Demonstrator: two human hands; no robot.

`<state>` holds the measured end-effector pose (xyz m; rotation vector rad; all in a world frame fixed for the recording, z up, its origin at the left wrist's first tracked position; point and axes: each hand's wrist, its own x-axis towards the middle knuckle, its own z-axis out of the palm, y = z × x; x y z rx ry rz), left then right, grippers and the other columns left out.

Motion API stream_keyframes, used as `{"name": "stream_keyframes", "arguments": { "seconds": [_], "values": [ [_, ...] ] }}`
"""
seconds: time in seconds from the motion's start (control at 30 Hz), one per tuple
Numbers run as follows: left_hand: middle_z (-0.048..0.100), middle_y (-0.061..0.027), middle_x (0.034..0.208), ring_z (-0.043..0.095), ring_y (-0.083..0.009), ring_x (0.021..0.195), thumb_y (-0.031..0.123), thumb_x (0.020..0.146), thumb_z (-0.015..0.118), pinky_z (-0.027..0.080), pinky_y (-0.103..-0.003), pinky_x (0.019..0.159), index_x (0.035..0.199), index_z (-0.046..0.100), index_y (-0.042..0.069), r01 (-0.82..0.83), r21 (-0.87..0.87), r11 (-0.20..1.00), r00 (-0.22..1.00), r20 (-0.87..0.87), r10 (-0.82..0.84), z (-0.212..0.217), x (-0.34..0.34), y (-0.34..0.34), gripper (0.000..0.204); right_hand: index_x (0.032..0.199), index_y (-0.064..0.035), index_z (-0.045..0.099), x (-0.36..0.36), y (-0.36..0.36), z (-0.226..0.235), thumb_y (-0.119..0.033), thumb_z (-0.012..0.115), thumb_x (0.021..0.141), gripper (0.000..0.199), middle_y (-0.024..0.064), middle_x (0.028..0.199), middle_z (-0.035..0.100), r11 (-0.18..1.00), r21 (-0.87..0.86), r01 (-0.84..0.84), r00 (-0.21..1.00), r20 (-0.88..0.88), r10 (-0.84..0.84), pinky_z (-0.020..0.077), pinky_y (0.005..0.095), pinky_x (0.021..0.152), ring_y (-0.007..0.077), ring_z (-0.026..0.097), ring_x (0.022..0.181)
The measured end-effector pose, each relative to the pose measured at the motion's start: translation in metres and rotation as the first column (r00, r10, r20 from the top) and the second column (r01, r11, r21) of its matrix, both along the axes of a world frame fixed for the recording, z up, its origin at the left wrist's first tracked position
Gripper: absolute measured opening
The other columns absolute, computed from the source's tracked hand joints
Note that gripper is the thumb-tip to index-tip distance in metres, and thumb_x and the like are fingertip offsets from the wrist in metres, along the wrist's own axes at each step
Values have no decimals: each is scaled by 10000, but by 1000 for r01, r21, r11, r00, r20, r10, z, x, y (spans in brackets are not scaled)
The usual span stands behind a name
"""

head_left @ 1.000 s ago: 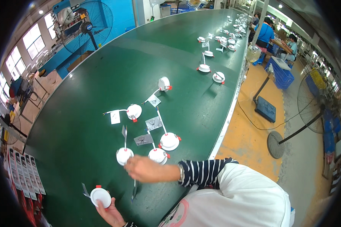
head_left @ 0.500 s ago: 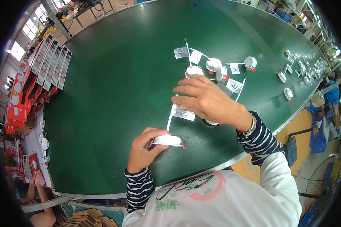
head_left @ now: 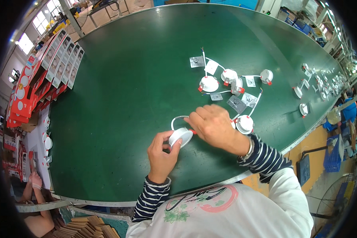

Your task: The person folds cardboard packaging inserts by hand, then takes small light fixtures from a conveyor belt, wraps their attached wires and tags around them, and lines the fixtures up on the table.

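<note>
One round white lamp (head_left: 177, 139) with red clips is held above the green table (head_left: 119, 131), toward its near edge; the left hand (head_left: 161, 158) grasps it by the rim, thumb on the flat face and fingers behind; the right hand (head_left: 217, 127) is closed, thumb and forefinger pinching the looped white cable (head_left: 174, 122) of that lamp, its other fingers curled.

Count of neighbouring lamps (head_left: 208, 84): six beyond and beside the right hand, five plainly seen and one mostly hidden behind that hand, next to the nearest; two of the six touch or overlap near the middle of the group; six paper tags (head_left: 196, 62) counted among them; two further lamps (head_left: 297, 92) lie apart to the right; the pile (head_left: 325, 85) beyond is too small and crowded to count.

Surroundings: one stack of red and white boxes (head_left: 27, 89) at the left; a row of lamps on a white surface (head_left: 45, 168) below it, number uncertain; a co-worker's hands (head_left: 36, 181) at lower left; one pile of brown cardboard (head_left: 85, 228) under the table edge; one blue crate (head_left: 334, 154) and one fan (head_left: 339, 188) at the right; obstruction noted: the right hand and loose cables crossing the group.
</note>
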<state>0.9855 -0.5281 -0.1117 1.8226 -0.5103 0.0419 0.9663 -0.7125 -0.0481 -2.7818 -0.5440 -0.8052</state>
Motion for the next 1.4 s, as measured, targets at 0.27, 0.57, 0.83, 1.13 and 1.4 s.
{"name": "stream_keyframes", "arguments": {
  "seconds": [0.27, 0.57, 0.83, 1.13, 1.4],
  "values": [
    [582, -105, 1054, 576, -167, 989, 23, 829, 656, 552, -268, 733, 1193, 532, -34, -134, -206, 969, 986, -130, 108, -7, -5, -8, 388, 914, 8, 628, -20, 27, -31, -40, 614, 858, 75, 69, 780, 608, 700, 712, 55, 986, -148, 74, 445, 283, 567, 162, 568, 672],
    [588, -156, 1100, 582, -184, 1007, 57, 841, 661, 476, -303, 885, 1169, 514, -94, -130, -502, 855, 959, -283, -20, -5, -12, -23, 390, 943, 1, 594, -21, 9, -36, -59, 607, 889, 82, 15, 811, 634, 191, 959, 212, 936, -255, 243, 431, 188, 572, 32, 540, 693],
    [628, -94, 1037, 629, -136, 845, 60, 842, 636, 538, -262, 727, 1171, 543, -34, -135, -660, 739, 856, -453, -248, -24, -2, 21, 354, 928, -24, 647, 5, 18, -24, -131, 641, 861, 126, 11, 734, 601, 218, 921, 322, 755, -389, 529, 411, 209, 533, 74, 521, 612],
    [638, -88, 1063, 613, -133, 923, 138, 823, 703, 499, -285, 838, 1176, 551, -47, 4, -849, 528, 840, -284, -463, -48, -34, 82, 426, 1073, -18, 584, 9, 19, -95, -203, 544, 903, 254, 68, 879, 611, 714, 656, 244, 601, -680, 420, 431, 266, 618, 151, 554, 712],
    [633, -67, 879, 636, -141, 727, 164, 817, 692, 543, -288, 563, 1099, 578, -15, -158, -938, 308, 617, -337, -711, -55, -77, 109, 353, 953, -38, 606, 19, 99, -86, -137, 541, 899, 130, 5, 751, 570, 547, 758, 354, 464, -651, 601, 344, 205, 494, 82, 465, 575]
  ]
}}
